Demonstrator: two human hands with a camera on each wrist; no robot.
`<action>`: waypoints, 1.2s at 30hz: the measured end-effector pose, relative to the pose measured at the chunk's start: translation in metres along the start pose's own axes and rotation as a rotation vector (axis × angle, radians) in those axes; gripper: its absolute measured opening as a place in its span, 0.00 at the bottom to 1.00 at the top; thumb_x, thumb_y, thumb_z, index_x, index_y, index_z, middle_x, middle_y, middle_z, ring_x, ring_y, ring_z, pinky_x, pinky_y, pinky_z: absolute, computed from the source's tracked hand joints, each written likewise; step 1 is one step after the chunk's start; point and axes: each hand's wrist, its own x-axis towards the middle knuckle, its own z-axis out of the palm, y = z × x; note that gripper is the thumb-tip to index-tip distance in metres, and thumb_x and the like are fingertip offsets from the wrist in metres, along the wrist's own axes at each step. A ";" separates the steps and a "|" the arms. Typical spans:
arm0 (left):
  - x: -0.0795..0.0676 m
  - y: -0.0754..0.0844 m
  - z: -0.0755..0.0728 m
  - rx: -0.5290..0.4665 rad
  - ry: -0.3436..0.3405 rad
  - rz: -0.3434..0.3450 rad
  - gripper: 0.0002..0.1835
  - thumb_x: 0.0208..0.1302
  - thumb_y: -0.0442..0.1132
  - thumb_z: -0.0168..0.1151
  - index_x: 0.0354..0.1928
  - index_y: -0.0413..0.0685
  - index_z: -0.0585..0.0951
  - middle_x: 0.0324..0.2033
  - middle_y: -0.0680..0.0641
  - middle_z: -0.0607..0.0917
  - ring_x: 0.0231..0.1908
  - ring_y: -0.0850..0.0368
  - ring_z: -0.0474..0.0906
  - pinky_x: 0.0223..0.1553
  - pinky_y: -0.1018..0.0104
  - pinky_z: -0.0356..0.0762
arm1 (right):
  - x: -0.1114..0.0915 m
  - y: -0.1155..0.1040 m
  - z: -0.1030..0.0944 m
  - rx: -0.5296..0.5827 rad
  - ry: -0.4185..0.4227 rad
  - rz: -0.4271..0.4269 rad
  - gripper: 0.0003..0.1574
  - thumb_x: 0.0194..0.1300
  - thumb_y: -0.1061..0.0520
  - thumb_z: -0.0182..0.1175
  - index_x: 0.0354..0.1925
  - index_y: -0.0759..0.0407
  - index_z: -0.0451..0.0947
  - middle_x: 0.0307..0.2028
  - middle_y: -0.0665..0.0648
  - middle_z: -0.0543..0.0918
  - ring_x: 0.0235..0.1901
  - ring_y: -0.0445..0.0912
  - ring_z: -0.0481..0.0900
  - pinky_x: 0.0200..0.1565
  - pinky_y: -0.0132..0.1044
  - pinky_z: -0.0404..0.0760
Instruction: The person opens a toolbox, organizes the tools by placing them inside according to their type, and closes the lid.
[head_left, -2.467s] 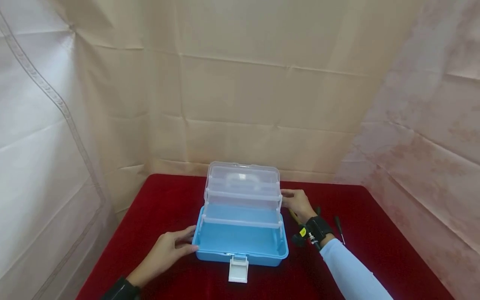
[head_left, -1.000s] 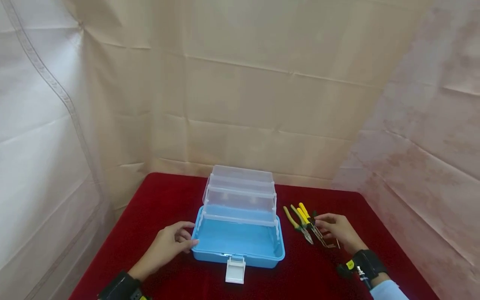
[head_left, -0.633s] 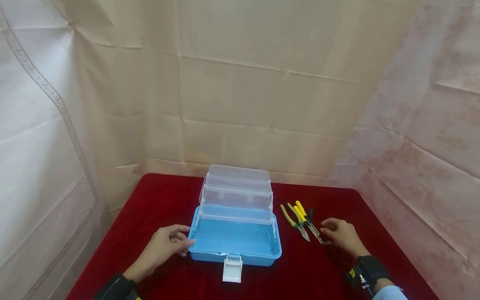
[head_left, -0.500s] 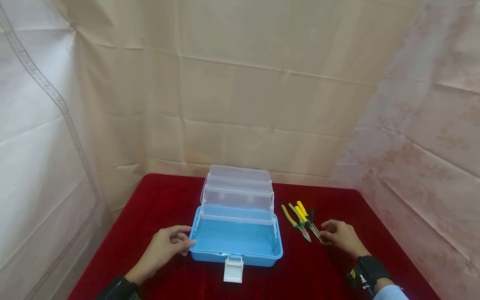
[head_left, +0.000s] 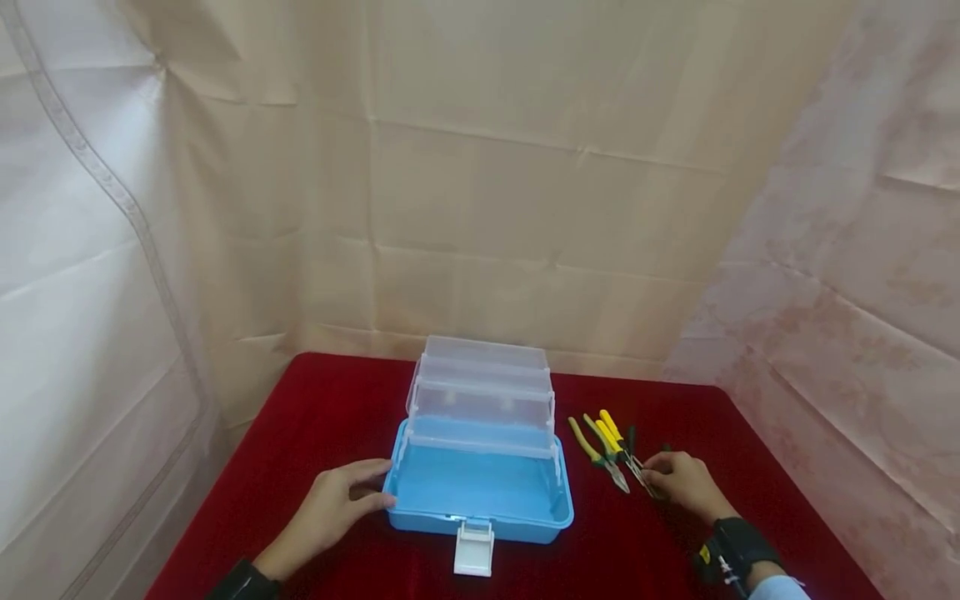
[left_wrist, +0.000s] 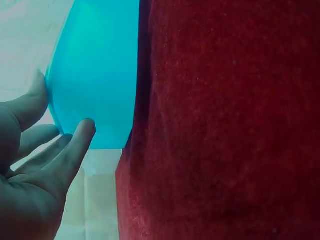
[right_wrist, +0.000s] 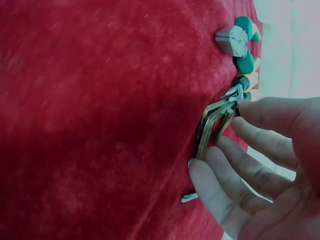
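A light-blue toolbox (head_left: pixel 480 529) stands on the table, its clear lid (head_left: pixel 487 354) and tiers raised and a white latch (head_left: pixel 474 550) hanging down in front. My left hand (head_left: pixel 326 508) rests at the box's left side, thumb at the rim and fingers fairly straight; in the left wrist view a fingertip touches the blue wall (left_wrist: pixel 100 75). To the right of the box, my right hand (head_left: pixel 686 483) pinches bent metal hex keys (right_wrist: pixel 212 117), thumb on one side and fingers on the other. Part of the keys is hidden by the fingers.
Left of the right hand lie green-handled pliers (head_left: pixel 606 467) and yellow-handled tools (head_left: pixel 611 429). A dark handle (head_left: pixel 666 447) shows behind that hand, and a metal tip (right_wrist: pixel 189 198) beneath its fingers. Red cloth (head_left: pixel 337 400) covers the table, with fabric walls (head_left: pixel 487 208) around.
My right hand has let go of the raised tier, moved right and down to the hex keys, and its fingers have come together on them. The left hand stays at the box.
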 end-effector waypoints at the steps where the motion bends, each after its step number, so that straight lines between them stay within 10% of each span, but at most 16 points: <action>1: -0.002 -0.001 0.000 -0.003 -0.010 0.001 0.33 0.56 0.51 0.70 0.62 0.43 0.78 0.57 0.41 0.79 0.45 0.55 0.83 0.41 0.67 0.81 | 0.000 0.000 0.001 -0.014 0.002 -0.002 0.10 0.66 0.54 0.62 0.41 0.57 0.85 0.28 0.49 0.81 0.25 0.43 0.75 0.24 0.35 0.75; 17: -0.004 0.003 -0.001 -0.072 -0.099 0.047 0.36 0.57 0.48 0.70 0.64 0.34 0.74 0.60 0.35 0.75 0.48 0.48 0.83 0.42 0.65 0.81 | 0.029 -0.003 0.017 -0.013 0.090 0.073 0.28 0.68 0.43 0.58 0.45 0.68 0.81 0.33 0.57 0.83 0.26 0.46 0.77 0.23 0.37 0.75; 29: -0.003 -0.003 0.001 -0.068 -0.088 0.025 0.37 0.57 0.50 0.69 0.65 0.37 0.74 0.59 0.36 0.77 0.48 0.47 0.82 0.41 0.65 0.81 | 0.037 -0.017 0.011 0.042 0.093 0.100 0.17 0.62 0.47 0.64 0.32 0.61 0.83 0.27 0.52 0.81 0.25 0.46 0.73 0.24 0.35 0.70; 36: -0.002 -0.003 -0.001 -0.073 -0.082 0.030 0.35 0.58 0.48 0.69 0.65 0.37 0.74 0.60 0.36 0.76 0.49 0.46 0.82 0.41 0.65 0.81 | 0.041 -0.009 0.012 0.105 0.089 0.012 0.19 0.64 0.53 0.63 0.51 0.61 0.77 0.32 0.56 0.82 0.24 0.47 0.78 0.23 0.39 0.77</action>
